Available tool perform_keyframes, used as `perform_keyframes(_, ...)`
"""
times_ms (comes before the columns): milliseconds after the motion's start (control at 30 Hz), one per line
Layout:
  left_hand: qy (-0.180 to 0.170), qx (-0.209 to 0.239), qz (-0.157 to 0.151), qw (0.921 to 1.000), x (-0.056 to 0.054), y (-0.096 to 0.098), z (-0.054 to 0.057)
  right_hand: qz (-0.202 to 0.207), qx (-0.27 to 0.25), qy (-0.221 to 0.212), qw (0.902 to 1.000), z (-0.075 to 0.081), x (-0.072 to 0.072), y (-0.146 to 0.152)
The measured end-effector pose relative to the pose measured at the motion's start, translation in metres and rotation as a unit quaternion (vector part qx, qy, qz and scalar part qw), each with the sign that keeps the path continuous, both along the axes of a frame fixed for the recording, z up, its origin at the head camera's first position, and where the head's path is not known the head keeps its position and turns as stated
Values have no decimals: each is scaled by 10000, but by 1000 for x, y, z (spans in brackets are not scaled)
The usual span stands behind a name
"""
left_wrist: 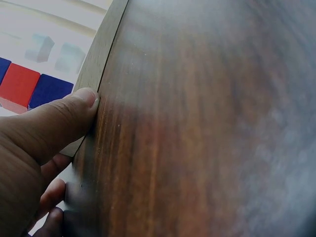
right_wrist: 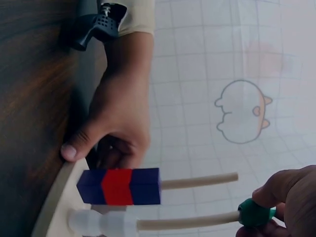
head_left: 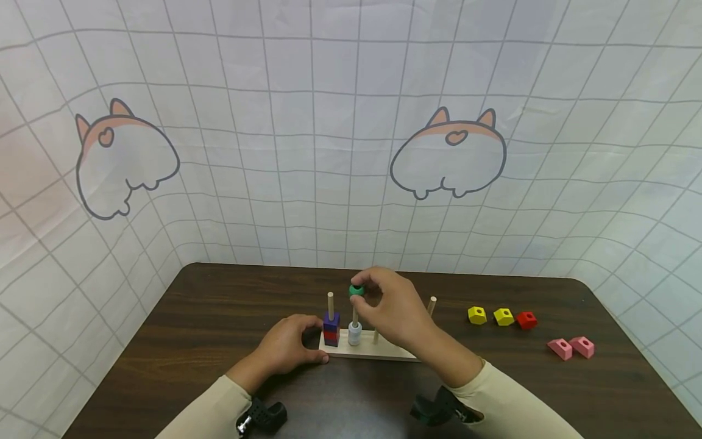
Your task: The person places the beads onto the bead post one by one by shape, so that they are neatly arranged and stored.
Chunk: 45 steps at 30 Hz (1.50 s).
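My right hand [head_left: 399, 308] pinches a green bead [head_left: 356, 291] between thumb and fingers at the top of the second peg from the left. In the right wrist view the tip of that peg [right_wrist: 187, 222] meets the green bead. White beads [head_left: 354, 333] sit at the foot of the same peg. On the leftmost peg, a red block lies between two blue blocks [right_wrist: 147, 186]. My left hand [head_left: 282, 344] grips the left end of the wooden peg board [head_left: 364, 352], its thumb on the front edge. My right hand partly hides the pegs farther right.
Right of the board lie two yellow blocks [head_left: 503, 317], a red block [head_left: 527, 321] and two pink blocks [head_left: 560, 349]. The dark wooden table [head_left: 192, 323] ends at a white gridded curtain [head_left: 329, 152] behind and at the sides.
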<state>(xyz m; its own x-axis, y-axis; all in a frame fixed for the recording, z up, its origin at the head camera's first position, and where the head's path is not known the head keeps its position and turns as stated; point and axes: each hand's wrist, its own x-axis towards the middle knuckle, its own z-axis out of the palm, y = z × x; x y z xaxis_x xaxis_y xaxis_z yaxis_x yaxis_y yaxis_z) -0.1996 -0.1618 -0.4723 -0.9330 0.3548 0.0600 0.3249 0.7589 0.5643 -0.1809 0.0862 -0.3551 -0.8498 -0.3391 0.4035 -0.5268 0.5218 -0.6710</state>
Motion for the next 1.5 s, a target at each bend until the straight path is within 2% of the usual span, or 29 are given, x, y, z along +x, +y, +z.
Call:
perform_keyframes(333,14,-39,-36,10000,1,1,1,-262,-275,-68,9993,-22,2,-3)
perform_keyframes(733,38,52,-12,10000,2,1,1,-212,-879,-361,9952,-48,2,-4)
perform_keyframes(1133,82,32,31,10000,2,0,0,-298,-947,-810,9918,-68,3,-5)
perform_keyframes(1500,98,31,12,9999,1,0,-1,-249,-831,-943,9918,-75,2,-4)
